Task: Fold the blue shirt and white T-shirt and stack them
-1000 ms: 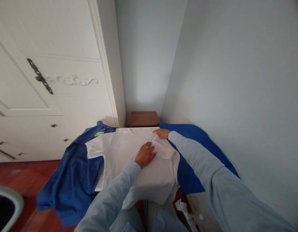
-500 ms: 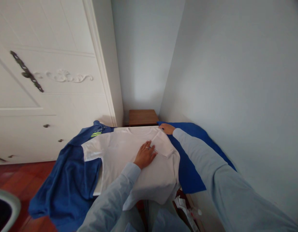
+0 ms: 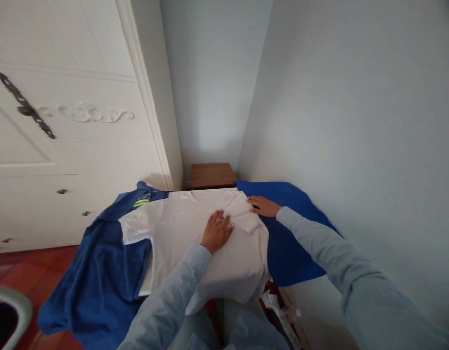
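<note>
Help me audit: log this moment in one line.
left hand: flat on white shirt | right hand: at its edge | bright-blue cloth: alongside

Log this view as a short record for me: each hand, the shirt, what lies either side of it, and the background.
Left hand: palm down on the white T-shirt
Right hand: fingertips at the shirt's right edge; pinch unclear
Shirt: spread out, left-side sleeve extended, right-side sleeve folded inward
Left side: blue garment with yellow-green stripes, partly under the extended sleeve
Right side: bright blue cloth
Background: white cabinet, brown wooden furniture
</note>
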{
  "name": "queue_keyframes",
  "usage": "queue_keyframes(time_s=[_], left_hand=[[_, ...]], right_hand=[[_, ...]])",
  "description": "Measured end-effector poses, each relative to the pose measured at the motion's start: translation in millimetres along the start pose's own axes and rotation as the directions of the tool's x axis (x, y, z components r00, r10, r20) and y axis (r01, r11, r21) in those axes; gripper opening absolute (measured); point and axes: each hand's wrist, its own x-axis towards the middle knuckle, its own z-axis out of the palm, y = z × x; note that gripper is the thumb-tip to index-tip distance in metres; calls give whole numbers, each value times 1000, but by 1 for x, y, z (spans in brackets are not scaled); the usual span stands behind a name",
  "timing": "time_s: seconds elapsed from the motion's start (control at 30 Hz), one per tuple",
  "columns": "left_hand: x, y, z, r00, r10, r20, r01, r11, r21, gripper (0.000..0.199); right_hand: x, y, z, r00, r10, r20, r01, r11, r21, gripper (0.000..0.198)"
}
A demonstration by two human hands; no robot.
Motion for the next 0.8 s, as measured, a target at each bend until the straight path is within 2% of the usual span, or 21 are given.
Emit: queue_keyframes(time_s=[0.07,0.13,0.27,0.37,0.47,0.6,0.8], left_hand=[[0,1,-1,1000,-2,6,2,1000,4,55],[0,1,-2,1000,-2,10,2,1000,7,56],[0,2,0,1000,-24,-9,24,999,22,58],[0,1,3,999,-44,-23,45,998,36,59],[0,0,5,999,-38,-28,39,998,41,59],[0,-1,5,1000,-18,-17,19,999,46,62],[3,-3,7,1000,-30,8,29,998,60,70]], right_hand=[[-5,2,-2,998,63,-7,-63,998,23,55],[-9,-8,-3,997,57,-49,-55,998,38,55],[-23,-43,7,987,-90,-137,95,995,33,58],[-44,-56,23,982,-160,-96,164,986,34,55],[-70,-49,39,993,-101,-58,104,993,62,47],[-99,-37,52,997,38,-73,-31,995,92,49],[-108,-45,61,976,145,-160,-122,982,145,50]])
